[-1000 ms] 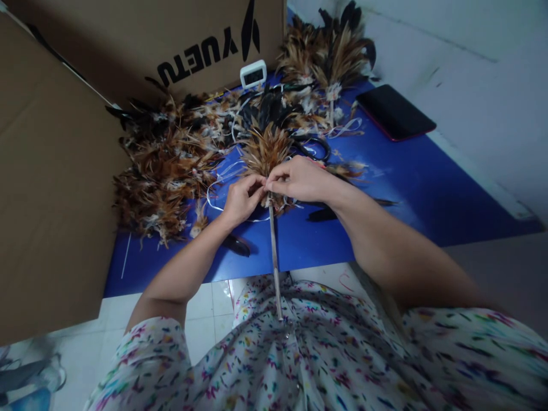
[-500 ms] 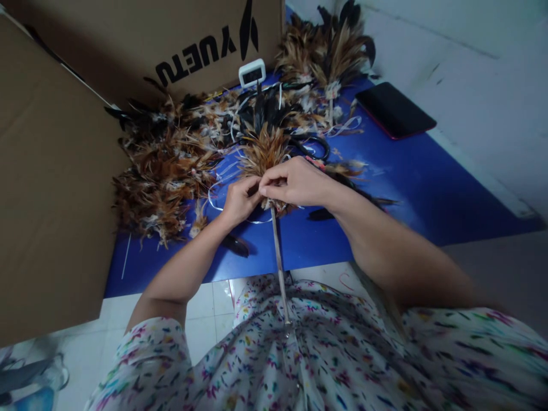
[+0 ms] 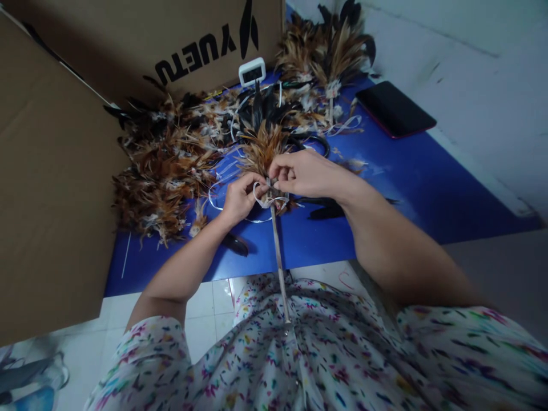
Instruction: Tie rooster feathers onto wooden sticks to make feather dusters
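Observation:
A feather duster (image 3: 262, 149) with brown feathers lies over the blue table (image 3: 411, 182), its thin wooden stick (image 3: 279, 262) running back to my body. My left hand (image 3: 238, 197) and my right hand (image 3: 306, 173) meet at the base of the feathers. Both pinch a white plastic strap (image 3: 266, 198) that loops around the stick there. The fingers of both hands are closed on that strap.
A heap of brown and black feathers (image 3: 165, 165) covers the table's left and back. Behind it stand a cardboard box (image 3: 141, 34), a small white timer (image 3: 252, 72) and another feather bundle (image 3: 329, 54). Black scissors (image 3: 314, 144) and a dark phone (image 3: 394, 110) lie right.
My hands have drawn slightly apart, and a loop of the white strap now shows between them at the stick. The duster's stick has shifted a little.

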{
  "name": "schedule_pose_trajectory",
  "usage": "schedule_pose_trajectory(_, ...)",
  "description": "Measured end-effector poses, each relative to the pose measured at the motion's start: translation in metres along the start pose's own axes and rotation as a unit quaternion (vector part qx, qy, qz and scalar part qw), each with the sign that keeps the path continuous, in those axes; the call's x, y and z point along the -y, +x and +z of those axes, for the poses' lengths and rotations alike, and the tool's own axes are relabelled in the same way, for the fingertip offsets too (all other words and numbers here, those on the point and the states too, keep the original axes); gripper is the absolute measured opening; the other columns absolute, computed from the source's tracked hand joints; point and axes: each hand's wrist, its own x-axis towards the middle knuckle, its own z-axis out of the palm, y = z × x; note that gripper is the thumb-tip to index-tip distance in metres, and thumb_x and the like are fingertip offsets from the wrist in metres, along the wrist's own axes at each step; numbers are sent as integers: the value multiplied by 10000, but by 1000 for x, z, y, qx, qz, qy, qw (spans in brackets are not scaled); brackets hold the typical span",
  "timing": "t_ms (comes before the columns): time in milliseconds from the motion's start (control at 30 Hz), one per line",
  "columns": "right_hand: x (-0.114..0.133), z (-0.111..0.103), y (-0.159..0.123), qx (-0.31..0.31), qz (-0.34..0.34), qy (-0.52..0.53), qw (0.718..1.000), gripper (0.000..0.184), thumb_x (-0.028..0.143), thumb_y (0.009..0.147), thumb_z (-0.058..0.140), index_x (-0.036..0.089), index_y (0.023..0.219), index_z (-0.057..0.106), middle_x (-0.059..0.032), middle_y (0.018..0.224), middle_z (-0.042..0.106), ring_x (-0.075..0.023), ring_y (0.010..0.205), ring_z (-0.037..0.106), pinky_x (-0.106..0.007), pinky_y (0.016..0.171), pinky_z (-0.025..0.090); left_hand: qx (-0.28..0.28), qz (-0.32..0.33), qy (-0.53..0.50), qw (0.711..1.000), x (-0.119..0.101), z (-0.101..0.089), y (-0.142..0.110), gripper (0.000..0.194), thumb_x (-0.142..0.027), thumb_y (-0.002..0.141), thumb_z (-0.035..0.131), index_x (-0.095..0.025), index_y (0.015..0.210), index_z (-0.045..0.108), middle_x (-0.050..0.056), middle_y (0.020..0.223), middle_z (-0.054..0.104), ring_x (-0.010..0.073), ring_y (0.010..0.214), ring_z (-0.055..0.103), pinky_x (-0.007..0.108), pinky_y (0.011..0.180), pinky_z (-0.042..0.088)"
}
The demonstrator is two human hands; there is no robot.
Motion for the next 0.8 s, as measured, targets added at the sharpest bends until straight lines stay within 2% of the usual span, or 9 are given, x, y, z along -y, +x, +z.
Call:
schedule_pose_trajectory(67,4,4,-1,18,14,-27,999,127,281,715,681,189,802,684,10,668,644,-123,633,570,-249,603,360,-2,0,-2,1000,0,0,0,341,-520,783,669,-181,765,637,-4,689,617,102,603,506,235,589,395)
schedule_pose_trajectory(133,9,10,-2,30,29,-58,997,224,397,689,722,193,762,662,4,672,641,-135,645,575,-252,595,351,1,-3,-6,1000,0,0,0,343,-520,781,673,-180,767,635,-6,684,613,102,605,510,235,588,399)
schedule_pose_trajectory(233,16,20,-3,32,45,-127,990,363,503,669,724,186,831,656,-40,741,663,-189,709,604,-275,602,349,3,-7,-18,1000,3,1,0,333,-507,778,680,-177,774,633,-5,691,616,104,614,527,238,597,413)
schedule_pose_trajectory(333,19,28,-4,28,43,-178,983,378,464,701,695,162,925,656,-90,799,682,-245,774,628,-298,617,353,-5,-1,-28,1000,5,1,0,330,-499,773,689,-175,766,624,1,706,627,109,635,550,241,615,428)
schedule_pose_trajectory(433,20,29,-5,22,40,-181,983,329,419,732,664,154,928,662,-99,791,686,-256,782,638,-301,612,356,-9,-1,-26,1000,5,0,1,339,-509,764,695,-178,760,620,3,710,628,110,638,555,242,621,433)
schedule_pose_trajectory(800,14,35,-2,-21,32,-104,994,171,315,740,672,160,808,653,-43,694,664,-179,665,609,-276,617,383,-2,-11,-48,999,6,-1,3,356,-521,762,696,-176,767,608,4,726,625,104,633,544,242,607,425)
